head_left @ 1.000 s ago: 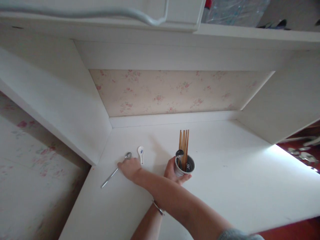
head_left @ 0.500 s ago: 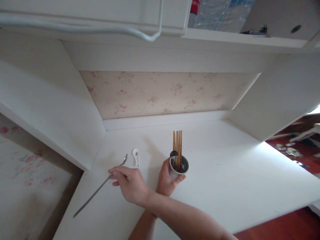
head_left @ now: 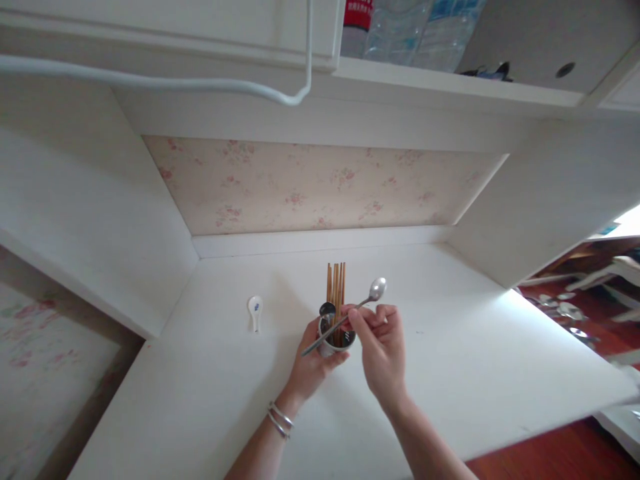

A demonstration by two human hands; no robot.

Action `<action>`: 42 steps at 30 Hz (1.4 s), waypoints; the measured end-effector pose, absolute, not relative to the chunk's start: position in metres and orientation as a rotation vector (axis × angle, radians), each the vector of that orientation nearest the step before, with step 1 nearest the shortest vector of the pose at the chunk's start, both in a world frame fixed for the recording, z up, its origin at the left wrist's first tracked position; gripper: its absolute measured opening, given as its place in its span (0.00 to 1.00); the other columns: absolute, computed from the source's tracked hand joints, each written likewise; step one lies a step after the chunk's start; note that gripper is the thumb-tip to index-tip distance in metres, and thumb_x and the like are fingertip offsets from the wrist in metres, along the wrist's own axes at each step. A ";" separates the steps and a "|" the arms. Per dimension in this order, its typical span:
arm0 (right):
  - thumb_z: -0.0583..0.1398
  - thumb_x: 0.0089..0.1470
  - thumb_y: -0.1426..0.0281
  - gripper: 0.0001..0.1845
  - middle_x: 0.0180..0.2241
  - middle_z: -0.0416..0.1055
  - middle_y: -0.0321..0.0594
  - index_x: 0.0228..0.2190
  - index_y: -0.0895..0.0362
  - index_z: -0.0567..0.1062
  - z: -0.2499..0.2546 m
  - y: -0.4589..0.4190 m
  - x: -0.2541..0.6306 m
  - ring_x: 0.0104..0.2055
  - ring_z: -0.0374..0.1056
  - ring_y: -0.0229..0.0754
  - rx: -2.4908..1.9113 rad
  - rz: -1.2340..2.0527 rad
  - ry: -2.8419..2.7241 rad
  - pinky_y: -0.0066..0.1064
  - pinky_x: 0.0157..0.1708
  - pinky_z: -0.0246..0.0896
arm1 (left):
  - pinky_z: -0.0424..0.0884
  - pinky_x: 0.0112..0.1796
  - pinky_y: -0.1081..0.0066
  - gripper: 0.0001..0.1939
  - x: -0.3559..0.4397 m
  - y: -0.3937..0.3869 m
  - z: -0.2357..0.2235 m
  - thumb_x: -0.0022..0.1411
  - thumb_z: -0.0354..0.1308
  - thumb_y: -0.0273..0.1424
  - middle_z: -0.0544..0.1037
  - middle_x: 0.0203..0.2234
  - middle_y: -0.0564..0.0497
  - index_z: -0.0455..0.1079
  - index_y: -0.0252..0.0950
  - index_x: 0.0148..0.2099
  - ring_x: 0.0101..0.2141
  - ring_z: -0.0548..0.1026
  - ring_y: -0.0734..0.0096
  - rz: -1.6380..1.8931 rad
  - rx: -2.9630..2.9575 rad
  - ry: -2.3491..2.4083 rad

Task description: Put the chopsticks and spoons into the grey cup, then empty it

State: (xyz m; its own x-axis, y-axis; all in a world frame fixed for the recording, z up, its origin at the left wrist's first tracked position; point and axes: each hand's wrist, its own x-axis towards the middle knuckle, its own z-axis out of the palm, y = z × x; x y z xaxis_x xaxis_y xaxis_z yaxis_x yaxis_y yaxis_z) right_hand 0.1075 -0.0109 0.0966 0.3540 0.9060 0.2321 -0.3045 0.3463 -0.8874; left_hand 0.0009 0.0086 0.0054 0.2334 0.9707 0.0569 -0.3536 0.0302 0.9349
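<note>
This looks like a lived-in home. A white built-in desk (head_left: 450, 373) sits in an alcove backed by faded floral wallpaper (head_left: 320, 183), with water bottles (head_left: 400, 27) on the shelf above. A holder of wooden chopsticks (head_left: 337, 293) and a small porcelain spoon (head_left: 255, 312) stand on it; red floorboards (head_left: 560, 453) show beyond.

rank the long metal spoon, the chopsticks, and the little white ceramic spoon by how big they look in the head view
1. long metal spoon, longest
2. chopsticks, part hidden inside the cup
3. white ceramic spoon, smallest
</note>
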 end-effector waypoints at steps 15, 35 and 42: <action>0.62 0.55 0.57 0.14 0.33 0.79 0.41 0.36 0.54 0.73 0.041 0.014 0.158 0.33 0.76 0.46 -1.378 0.745 -1.035 0.38 0.36 0.70 | 0.67 0.54 0.54 0.35 0.006 0.008 -0.005 0.43 0.73 0.31 0.76 0.49 0.43 0.68 0.38 0.55 0.51 0.73 0.52 1.212 1.125 0.855; 0.68 0.48 0.59 0.14 0.30 0.77 0.39 0.31 0.56 0.76 0.049 0.023 0.153 0.33 0.72 0.43 -1.276 0.874 -0.965 0.35 0.37 0.65 | 0.68 0.52 0.55 0.35 0.006 0.010 -0.007 0.43 0.74 0.32 0.76 0.48 0.43 0.68 0.38 0.55 0.50 0.73 0.51 1.198 1.139 0.891; 0.68 0.47 0.58 0.14 0.28 0.74 0.35 0.27 0.55 0.75 0.035 0.022 0.143 0.32 0.68 0.41 -1.233 1.018 -0.796 0.31 0.35 0.61 | 0.68 0.52 0.54 0.36 0.007 0.011 -0.008 0.42 0.74 0.31 0.76 0.48 0.43 0.68 0.38 0.54 0.51 0.73 0.51 1.213 1.135 0.885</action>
State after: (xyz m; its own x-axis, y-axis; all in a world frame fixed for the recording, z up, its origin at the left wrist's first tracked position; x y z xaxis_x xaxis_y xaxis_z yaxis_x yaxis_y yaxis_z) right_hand 0.1427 0.0221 0.0352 0.3643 0.9303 -0.0420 -0.1833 0.0274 -0.9827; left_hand 0.0070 0.0110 -0.0078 0.1687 0.9838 0.0600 -0.2426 -0.0175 0.9700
